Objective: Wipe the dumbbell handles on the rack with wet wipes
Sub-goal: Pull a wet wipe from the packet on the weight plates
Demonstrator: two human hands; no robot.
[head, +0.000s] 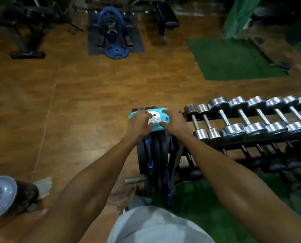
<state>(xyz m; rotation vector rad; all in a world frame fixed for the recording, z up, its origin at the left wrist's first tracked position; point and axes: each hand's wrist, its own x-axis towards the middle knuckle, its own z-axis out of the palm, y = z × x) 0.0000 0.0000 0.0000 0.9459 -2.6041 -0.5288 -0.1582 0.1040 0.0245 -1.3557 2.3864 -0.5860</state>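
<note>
Both hands on teal wet-wipes pack point(155, 118) atop upright weight plates point(156, 151), left hand point(141, 122) and right hand point(174, 122) curled gripping its ends, label print blurred unreadable, chrome dumbbells point(251, 116) racked beside

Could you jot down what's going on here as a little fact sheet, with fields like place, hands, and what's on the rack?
place: a gym with a wooden floor and a green mat
left hand: on the pack of wet wipes, at its left side
right hand: on the same pack, at its right side
pack rests on: a stack of upright weight plates
rack: to the right, with a row of chrome dumbbells on its top shelf
wipe pulled out: none visible
dumbbell handles: not yet touched
</note>
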